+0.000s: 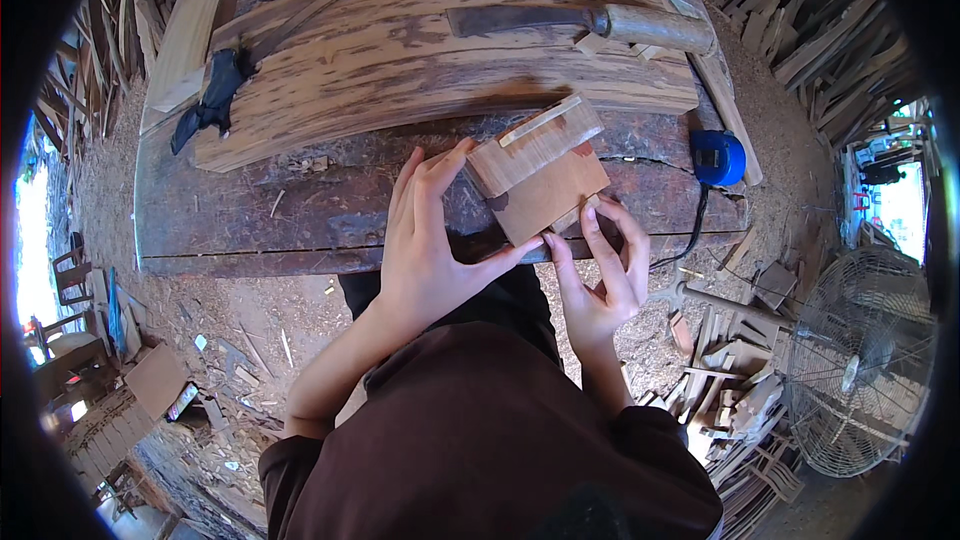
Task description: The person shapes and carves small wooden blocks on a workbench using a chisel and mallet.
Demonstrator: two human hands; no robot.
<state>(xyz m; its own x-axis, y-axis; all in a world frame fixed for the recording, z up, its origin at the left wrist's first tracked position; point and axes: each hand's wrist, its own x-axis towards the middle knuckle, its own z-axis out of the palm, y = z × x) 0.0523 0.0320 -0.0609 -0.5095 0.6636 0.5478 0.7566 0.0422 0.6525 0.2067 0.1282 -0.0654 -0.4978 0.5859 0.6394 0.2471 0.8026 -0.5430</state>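
Over the near edge of the worktable, a small wooden piece is held at a tilt. It has a flat brown board and a paler, thicker strip with a slot along its far side. My left hand is closed on its left side, thumb at the near corner and fingertips by the far left corner. My right hand pinches its near right edge between thumb and fingers. A small bit of wood shows at that edge; whether it is a separate part, I cannot tell.
On the worn table lies a long curved plank, bearing a broad chisel-like tool. A black object sits left, a blue tape measure right. A hammer, wood scraps and a wire-caged fan are at the right.
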